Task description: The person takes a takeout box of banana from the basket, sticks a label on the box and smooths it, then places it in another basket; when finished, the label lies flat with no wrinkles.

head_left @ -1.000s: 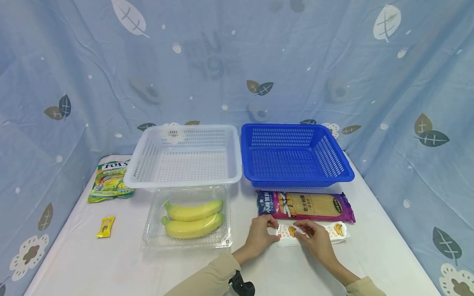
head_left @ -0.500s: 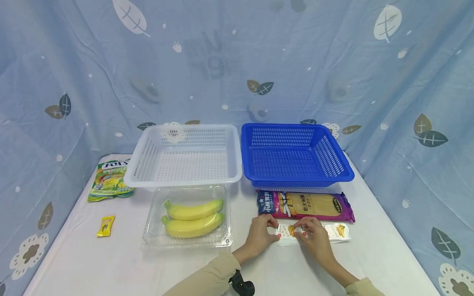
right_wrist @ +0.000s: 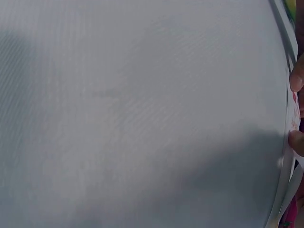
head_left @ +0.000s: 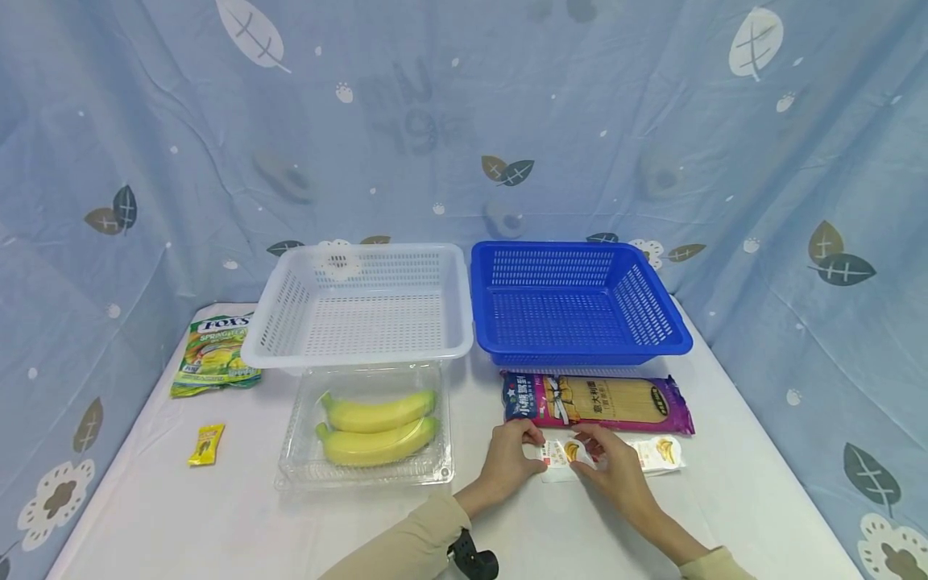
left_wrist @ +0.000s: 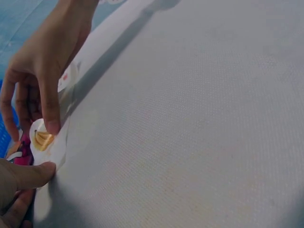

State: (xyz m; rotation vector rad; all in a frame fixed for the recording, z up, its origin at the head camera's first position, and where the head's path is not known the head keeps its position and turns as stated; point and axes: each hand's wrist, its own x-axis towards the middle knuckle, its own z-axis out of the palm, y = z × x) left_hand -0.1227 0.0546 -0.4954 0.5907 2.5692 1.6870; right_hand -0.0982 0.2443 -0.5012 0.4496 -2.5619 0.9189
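White paper strip of banana-printed labels [head_left: 657,453], long axis left to right: its left end is gripped by the left hand [head_left: 506,457]; the right hand [head_left: 618,474] pinches it just rightward, nearest one banana picture [head_left: 571,451]. Its free end points right, past that pinch. Purple plastic spaghetti packet [head_left: 616,403]: roughly parallel, just beyond both grips.

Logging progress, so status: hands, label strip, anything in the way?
Left hand holds label strip at left end. Right hand pinches farther right. Pasta pack beyond, not covering it.
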